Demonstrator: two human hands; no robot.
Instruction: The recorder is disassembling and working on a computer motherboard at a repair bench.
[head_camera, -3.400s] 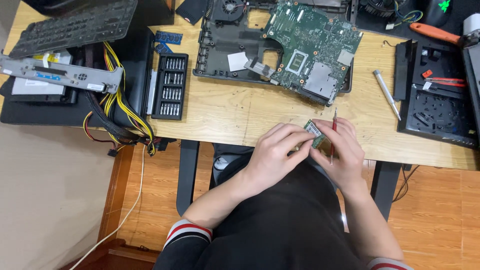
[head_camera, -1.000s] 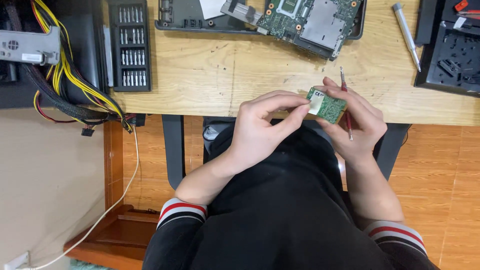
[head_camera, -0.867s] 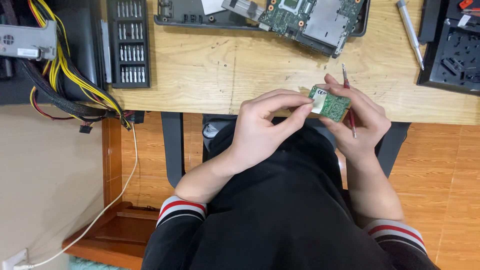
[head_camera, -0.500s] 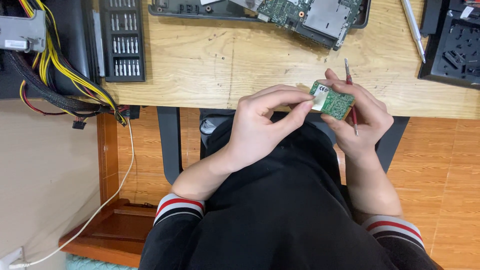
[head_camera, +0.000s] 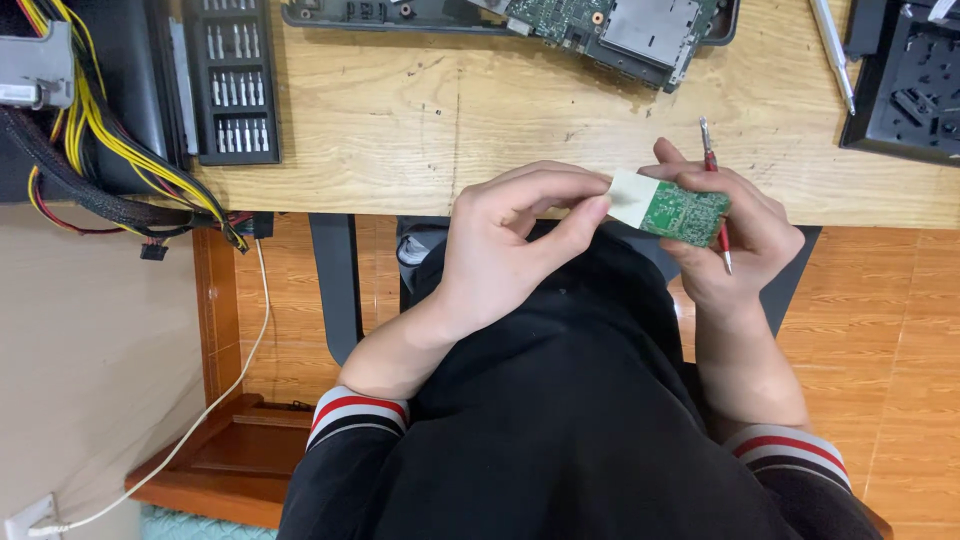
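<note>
A small green circuit board (head_camera: 684, 212) with a pale yellowish tab (head_camera: 628, 196) at its left end is held over the front edge of the wooden desk (head_camera: 400, 130). My right hand (head_camera: 735, 235) grips the board from the right and also holds a thin red-handled tool (head_camera: 716, 192) against its fingers. My left hand (head_camera: 515, 240) pinches the pale tab between thumb and forefinger.
An opened laptop base with a green mainboard (head_camera: 590, 22) lies at the desk's back edge. A black case of screwdriver bits (head_camera: 232, 80) sits left, beside yellow and black cables (head_camera: 110, 160). A silver screwdriver (head_camera: 832, 52) and a black tray (head_camera: 910, 80) lie at the right.
The view has drifted so the desk sits higher in frame. Both hands keep the small board, raised from the desk edge and brought closer, the left fingers staying on its pale tab.
</note>
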